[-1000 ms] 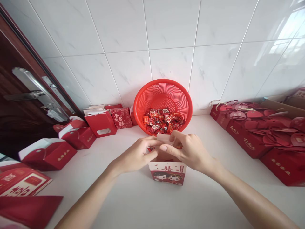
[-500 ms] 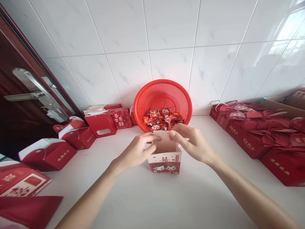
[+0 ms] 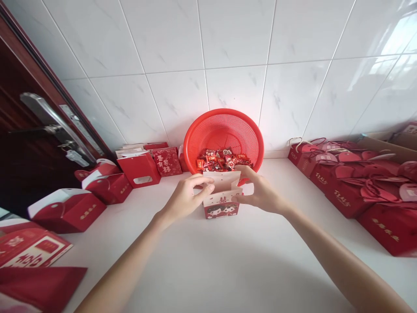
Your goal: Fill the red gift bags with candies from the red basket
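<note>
A small red and white paper box [image 3: 221,210] with cartoon faces stands upright on the white surface, its top flaps raised. At its left upper edge, my left hand [image 3: 187,196] pinches the paper between thumb and fingers. My right hand [image 3: 262,191] grips the right side of the box, thumb at the front and fingers behind. Just behind the box, a red plastic basket [image 3: 224,119] leans towards the tiled wall, with several wrapped candies [image 3: 215,160] at its bottom.
Red boxes [image 3: 67,211] and a windowed red bag [image 3: 139,168] line the left side, near a dark door [image 3: 19,161] with a metal handle. Several closed red gift boxes [image 3: 345,191] are grouped on the right. A tiled wall [image 3: 234,87] rises behind.
The paper box has moved back towards the basket, and its top is narrower. My right hand has lowered onto the box's right side, and my left hand has closed at its left edge.
</note>
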Demonstrator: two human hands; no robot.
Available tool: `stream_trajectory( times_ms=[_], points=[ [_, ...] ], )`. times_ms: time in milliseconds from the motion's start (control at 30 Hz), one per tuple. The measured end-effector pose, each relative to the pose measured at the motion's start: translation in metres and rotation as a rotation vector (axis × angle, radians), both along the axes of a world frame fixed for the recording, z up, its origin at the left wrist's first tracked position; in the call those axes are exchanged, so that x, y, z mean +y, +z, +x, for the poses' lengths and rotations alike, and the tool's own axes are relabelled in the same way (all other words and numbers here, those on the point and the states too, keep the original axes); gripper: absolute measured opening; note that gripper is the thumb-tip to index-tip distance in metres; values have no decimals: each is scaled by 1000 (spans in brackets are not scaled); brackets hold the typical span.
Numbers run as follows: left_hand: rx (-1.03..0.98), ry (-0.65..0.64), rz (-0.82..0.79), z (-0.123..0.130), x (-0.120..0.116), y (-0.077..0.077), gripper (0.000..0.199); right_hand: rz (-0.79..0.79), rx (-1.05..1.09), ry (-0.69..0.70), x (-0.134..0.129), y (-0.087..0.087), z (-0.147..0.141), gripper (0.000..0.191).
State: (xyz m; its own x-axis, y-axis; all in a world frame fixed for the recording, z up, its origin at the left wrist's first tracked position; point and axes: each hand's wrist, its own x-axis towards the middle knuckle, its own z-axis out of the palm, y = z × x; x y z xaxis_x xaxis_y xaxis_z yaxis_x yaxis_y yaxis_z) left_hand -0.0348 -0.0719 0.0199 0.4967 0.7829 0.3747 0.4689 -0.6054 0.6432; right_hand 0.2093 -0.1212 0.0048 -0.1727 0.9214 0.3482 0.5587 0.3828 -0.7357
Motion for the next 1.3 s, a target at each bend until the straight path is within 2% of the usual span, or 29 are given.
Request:
stream_trajectory(
  times_ms=[100, 200, 333, 433, 533, 767, 967, 1200, 1300],
  points=[
    [18, -52, -8, -3, -1, 1, 41, -30, 67, 58, 8, -8, -2, 41],
    [58, -124, 25, -5, 0, 1, 43, 0, 131, 52, 13, -12, -4, 13],
    [33, -120, 50, -6, 1, -2, 36, 15, 135, 8, 14, -12, -4, 22],
    [6, -74, 36, -6, 2, -5, 47, 3, 146, 9, 13, -11, -4, 31],
    [-6, -62, 33, -6, 3, -7, 59, -18, 150, 28, 13, -10, -4, 31],
    [33, -78, -50, -3, 6, -10, 37, 16, 108, 13, 13, -12, -7, 35],
    [16, -89, -74, -3, 8, -13, 41, 21, 86, -4, 15, -17, -8, 28],
    [-21, -74, 5, -2, 13, -18, 44, 67, 41, -67, 18, -21, -9, 31],
    [-34, -82, 32, 0, 13, -19, 41, 6, 103, -61, 17, -21, -9, 32]
  ],
)
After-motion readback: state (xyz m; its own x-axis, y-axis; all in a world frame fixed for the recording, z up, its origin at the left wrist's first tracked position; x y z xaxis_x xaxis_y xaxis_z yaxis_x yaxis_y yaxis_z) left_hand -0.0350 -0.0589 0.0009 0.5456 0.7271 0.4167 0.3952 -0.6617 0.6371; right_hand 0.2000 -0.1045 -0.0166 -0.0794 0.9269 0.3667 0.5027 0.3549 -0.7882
